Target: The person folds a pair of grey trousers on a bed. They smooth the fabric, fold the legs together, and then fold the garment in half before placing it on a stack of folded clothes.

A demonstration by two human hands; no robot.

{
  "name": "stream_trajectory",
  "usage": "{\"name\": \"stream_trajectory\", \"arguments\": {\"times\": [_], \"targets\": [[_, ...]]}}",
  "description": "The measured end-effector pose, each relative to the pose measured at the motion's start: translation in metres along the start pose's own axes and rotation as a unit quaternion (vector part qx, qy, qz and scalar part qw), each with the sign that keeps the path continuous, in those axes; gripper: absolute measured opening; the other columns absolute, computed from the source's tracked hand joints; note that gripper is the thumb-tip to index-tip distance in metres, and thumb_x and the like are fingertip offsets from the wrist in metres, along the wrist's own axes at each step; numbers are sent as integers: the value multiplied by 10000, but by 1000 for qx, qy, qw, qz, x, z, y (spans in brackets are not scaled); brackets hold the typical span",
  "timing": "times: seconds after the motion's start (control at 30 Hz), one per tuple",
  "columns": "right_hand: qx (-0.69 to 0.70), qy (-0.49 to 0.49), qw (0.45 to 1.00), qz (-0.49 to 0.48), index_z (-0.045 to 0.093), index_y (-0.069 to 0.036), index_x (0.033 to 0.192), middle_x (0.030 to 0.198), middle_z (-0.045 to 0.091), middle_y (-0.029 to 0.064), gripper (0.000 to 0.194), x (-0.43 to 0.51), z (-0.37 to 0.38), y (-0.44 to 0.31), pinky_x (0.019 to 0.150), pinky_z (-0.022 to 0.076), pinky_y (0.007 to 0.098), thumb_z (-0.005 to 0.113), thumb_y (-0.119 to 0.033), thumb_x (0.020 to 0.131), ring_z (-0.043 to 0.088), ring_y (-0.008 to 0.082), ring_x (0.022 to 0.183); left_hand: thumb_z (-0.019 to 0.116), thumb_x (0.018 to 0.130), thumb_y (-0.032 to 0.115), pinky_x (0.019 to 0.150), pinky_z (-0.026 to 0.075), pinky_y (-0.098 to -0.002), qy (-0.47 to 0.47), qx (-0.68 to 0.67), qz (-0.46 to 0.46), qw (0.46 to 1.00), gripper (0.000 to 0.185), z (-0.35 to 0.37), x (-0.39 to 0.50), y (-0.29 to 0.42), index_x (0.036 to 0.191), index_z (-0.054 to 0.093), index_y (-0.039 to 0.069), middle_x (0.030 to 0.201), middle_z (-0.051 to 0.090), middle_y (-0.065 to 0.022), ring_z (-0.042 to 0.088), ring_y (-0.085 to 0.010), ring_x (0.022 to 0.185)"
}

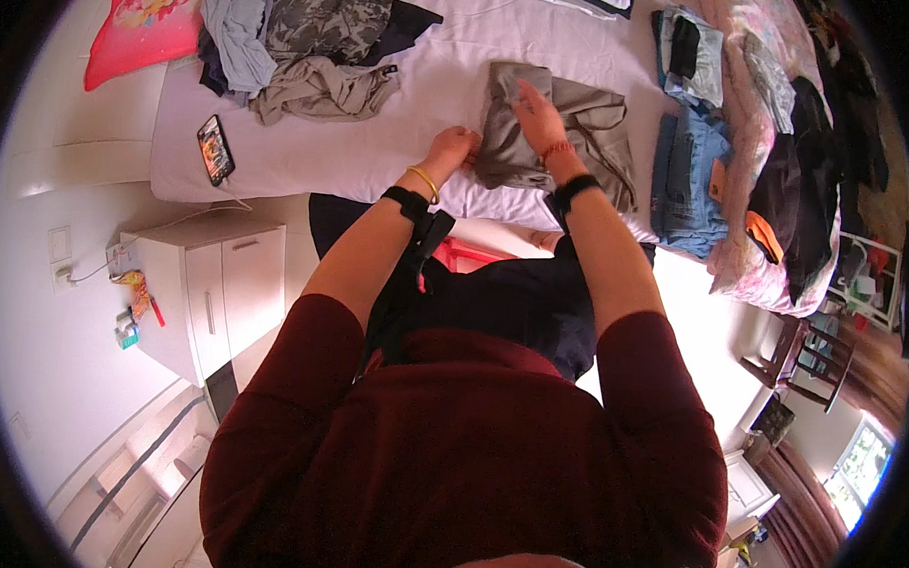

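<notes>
A grey-brown garment (504, 162) lies partly folded on the bed in front of me, its right part spread out with long strips of cloth across it. My left hand (453, 150), with a yellow bangle at the wrist, is at the garment's left edge with fingers curled; whether it pinches the cloth cannot be told. My right hand (539, 122), wearing a red beaded bracelet, lies over the folded part, fingers extended and slightly blurred. Both forearms carry black straps.
Loose clothes, among them a camouflage garment (329, 17), lie at upper left near a phone (216, 150) with a cable. Folded jeans (691, 187) and other folded clothes (691, 56) are stacked at right beside a floral quilt (733, 249). A white cabinet (233, 291) stands lower left.
</notes>
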State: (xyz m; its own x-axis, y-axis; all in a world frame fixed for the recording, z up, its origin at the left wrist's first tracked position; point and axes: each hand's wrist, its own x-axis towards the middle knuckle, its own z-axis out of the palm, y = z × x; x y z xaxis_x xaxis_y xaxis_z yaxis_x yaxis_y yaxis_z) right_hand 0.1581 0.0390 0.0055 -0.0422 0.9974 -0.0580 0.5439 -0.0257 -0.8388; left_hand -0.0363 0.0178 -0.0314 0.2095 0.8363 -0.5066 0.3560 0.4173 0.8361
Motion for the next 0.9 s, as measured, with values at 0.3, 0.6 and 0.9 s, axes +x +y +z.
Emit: {"name": "stream_trajectory", "arguments": {"times": [0.3,0.6,0.9], "targets": [[-420,45,904,65,499,-178,1235,1369,382,89,420,-110,-59,57,951,340,522,541,-318,841,346,318,1256,630,753,145,833,431,-290,-50,-30,61,996,546,47,9,57,1236,421,0,1052,578,-71,545,-183,948],[107,213,953,186,617,-26,1049,1047,617,170,396,-107,-140,127,850,427,361,447,-340,878,552,321,1029,652,723,257,628,504,-357,-198,-33,148,969,689,167,-8,127,1291,361,-4,797,631,-162,623,-271,715],[53,37,956,287,537,64,1143,1093,588,234,692,-85,-134,155,865,440,352,617,-500,749,548,329,1066,636,782,320,605,484,-321,154,241,175,942,443,149,9,52,1075,530,5,875,620,-86,596,-181,721]]}}
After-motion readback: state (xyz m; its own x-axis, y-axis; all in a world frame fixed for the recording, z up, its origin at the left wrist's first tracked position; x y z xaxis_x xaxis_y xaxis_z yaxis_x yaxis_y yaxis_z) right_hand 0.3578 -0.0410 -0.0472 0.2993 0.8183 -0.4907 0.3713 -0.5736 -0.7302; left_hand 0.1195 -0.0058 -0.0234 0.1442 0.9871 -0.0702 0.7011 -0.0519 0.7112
